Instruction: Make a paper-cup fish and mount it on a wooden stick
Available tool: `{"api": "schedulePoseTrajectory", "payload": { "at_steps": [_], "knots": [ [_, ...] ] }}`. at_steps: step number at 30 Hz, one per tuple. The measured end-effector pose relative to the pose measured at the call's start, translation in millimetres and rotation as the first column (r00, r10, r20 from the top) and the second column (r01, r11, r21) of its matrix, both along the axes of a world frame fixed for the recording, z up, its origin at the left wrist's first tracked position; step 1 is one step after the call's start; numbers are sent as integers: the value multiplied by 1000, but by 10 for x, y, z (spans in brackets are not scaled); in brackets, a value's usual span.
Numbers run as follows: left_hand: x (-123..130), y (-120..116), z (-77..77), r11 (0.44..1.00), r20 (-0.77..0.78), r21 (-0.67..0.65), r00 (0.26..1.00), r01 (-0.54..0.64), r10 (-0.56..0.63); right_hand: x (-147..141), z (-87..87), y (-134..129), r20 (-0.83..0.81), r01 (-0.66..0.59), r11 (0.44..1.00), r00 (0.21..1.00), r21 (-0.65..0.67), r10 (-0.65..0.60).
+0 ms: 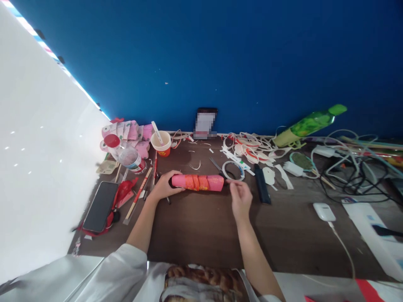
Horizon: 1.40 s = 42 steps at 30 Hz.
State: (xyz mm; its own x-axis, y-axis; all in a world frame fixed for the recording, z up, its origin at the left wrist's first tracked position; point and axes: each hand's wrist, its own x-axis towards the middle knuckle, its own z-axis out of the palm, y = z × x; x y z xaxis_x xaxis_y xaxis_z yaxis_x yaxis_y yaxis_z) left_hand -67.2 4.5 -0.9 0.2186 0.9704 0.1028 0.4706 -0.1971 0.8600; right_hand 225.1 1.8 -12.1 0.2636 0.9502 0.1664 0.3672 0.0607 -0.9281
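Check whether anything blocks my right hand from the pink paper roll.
Nothing visible does: your right hand is at the right end of the pink paper roll, a dark piece by the fingertips. The white tape ring lies farther back.

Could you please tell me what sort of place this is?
Probably a personal craft desk: scissors, what looks like a tape roll and a heap of pale strips lie on it.
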Motion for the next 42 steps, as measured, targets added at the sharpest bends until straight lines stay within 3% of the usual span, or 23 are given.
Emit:
{"api": "schedulePoseTrajectory", "payload": {
  "at_steps": [5, 7, 9, 13, 15, 17, 19, 21, 23, 24, 27, 29, 32, 34, 42],
  "knots": [
    [-19, -1, -39, 999, 92, -4, 995, -40, 41, 546, -33, 168, 251, 200, 974, 942, 110, -222],
    [-22, -2, -60, 998, 180, -35, 982, -58, 63, 728, -88, 193, 521, 235, 968, 817, 91, -248],
    [-19, -3, -72, 996, 272, -66, 960, -58, 74, 859, -148, 183, 632, 239, 970, 745, 47, -214],
    [-8, -7, -62, 997, 372, -71, 926, -40, 64, 978, -154, 95, 663, 181, 983, 733, 21, -150],
    [-6, -6, -54, 997, 383, -82, 923, -14, 45, 975, -83, 34, 656, 231, 973, 735, 1, -175],
    [-7, -2, -53, 996, 366, -93, 930, 19, 16, 933, 16, -26, 582, 322, 946, 776, -35, -243],
    [-9, 4, -56, 996, 330, -80, 944, 36, -8, 854, 133, -70, 408, 353, 933, 865, -77, -293],
    [-9, 10, -55, 998, 291, -55, 956, 41, -23, 740, 272, -90, 298, 275, 955, 926, -113, -231],
    [-9, 13, -43, 998, 284, -41, 958, 41, -27, 598, 442, -85, 194, 99, 987, 978, -127, -74],
    [-9, 15, -34, 998, 285, -42, 958, 39, -25, 519, 537, -72, 231, 9, 991, 973, -130, 22],
    [-15, 20, -5, 998, 255, -44, 967, 34, -22, 268, 815, -4, 419, -370, 907, 804, -204, 422],
    [-22, 24, 3, 999, 230, -32, 973, 38, -30, 110, 961, 60, 505, -524, 827, 668, -203, 547],
    [-32, 30, -11, 998, 237, -13, 970, 53, -49, -75, 1099, 165, 582, -645, 728, 508, -231, 635],
    [-36, 31, -29, 998, 243, -7, 969, 59, -56, -151, 1155, 229, 611, -680, 690, 444, -247, 656],
    [-44, 36, -41, 997, 249, 0, 966, 75, -72, -250, 1267, 383, 651, -712, 644, 352, -281, 672]
  ]
}}
